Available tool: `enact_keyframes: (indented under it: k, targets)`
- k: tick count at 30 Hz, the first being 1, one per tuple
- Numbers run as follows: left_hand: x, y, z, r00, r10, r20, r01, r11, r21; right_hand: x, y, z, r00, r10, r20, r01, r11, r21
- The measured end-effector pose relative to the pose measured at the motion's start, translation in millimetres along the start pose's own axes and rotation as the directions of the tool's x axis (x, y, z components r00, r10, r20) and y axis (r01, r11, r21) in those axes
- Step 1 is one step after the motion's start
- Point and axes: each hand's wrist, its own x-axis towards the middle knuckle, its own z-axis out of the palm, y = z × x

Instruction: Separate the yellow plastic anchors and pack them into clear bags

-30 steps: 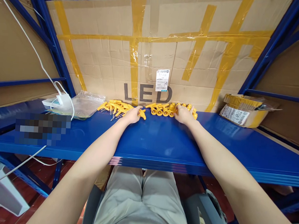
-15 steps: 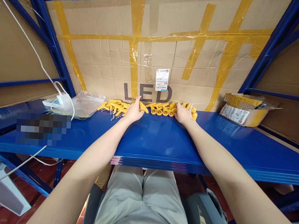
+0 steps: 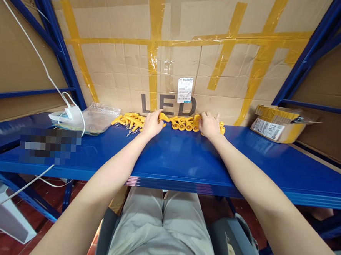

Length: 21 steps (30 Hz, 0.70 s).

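My left hand (image 3: 152,123) is closed around a yellow corkscrew handle (image 3: 163,116), which shows past the fingertips; its lower part is hidden. To its left lies a pile of yellow corkscrew handles (image 3: 132,121) with thin metal spirals (image 3: 133,132). My right hand (image 3: 209,125) has its fingers curled over a yellow piece (image 3: 197,118) at the right end of the row, mostly covered by the hand. Between both hands stands a row of yellow sleeves (image 3: 181,127) with round open ends facing me and yellow arms behind them. More yellow parts (image 3: 222,127) show beyond my right hand.
A large taped cardboard sheet (image 3: 119,70) stands behind the blue table (image 3: 180,159). On the left are a clear plastic bag (image 3: 98,117), a white power strip (image 3: 70,113) with cables, and a blurred-out object. A small open carton (image 3: 277,124) sits at the right.
The yellow handle in my left hand has turned from pointing right to tilting upward. My right hand has shifted slightly left and up, its fingers now further over the yellow parts.
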Motion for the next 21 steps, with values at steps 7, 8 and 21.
enact_keyframes:
  k: [7,8,21]
  targets:
    - [6.8,3.2,5.1,0.954,-0.299,-0.011,0.262,0.851,-0.455,-4.2,-20.9,-13.6,0.984,-0.062,0.167,0.001,0.939,0.343]
    - [6.5,4.6,5.0,0.938,-0.346,0.017,0.307,0.808,-0.503,-5.2,-23.6,-13.3,0.971,-0.073,0.227,-0.016,0.929,0.369]
    - [5.2,2.3,6.9,0.837,-0.438,0.327,0.523,0.47,-0.711,-12.9,-37.7,4.3,0.924,-0.125,0.36,-0.009,0.937,0.35]
